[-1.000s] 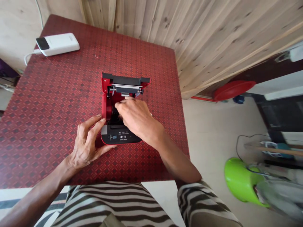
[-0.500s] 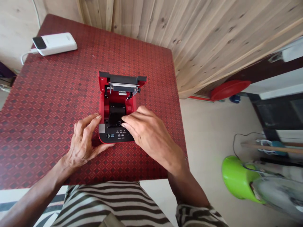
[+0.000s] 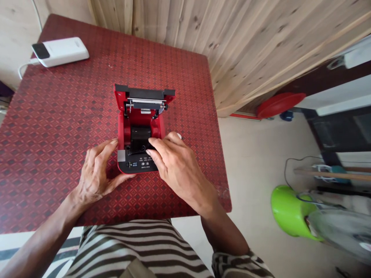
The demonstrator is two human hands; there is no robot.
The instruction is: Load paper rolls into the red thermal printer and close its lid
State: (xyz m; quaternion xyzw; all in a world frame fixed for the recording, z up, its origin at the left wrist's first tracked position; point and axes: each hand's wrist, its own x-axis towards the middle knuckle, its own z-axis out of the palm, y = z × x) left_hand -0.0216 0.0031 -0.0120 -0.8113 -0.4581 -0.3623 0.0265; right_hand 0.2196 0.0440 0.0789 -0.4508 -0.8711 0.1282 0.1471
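A red-and-black thermal receipt printer sits near the middle of the red patterned table, its lid swung fully open. The left hand, fingers spread and loosely curved, cups the printer's front left corner, seemingly bracing it against sliding. The right hand arches half-open over the front of the paper compartment; whether it has hold of anything, I cannot tell.

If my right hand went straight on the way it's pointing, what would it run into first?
Probably the black block in the open compartment of the red printer, just past the fingertips of your right hand. Depth is hard to judge, so they may already be touching.
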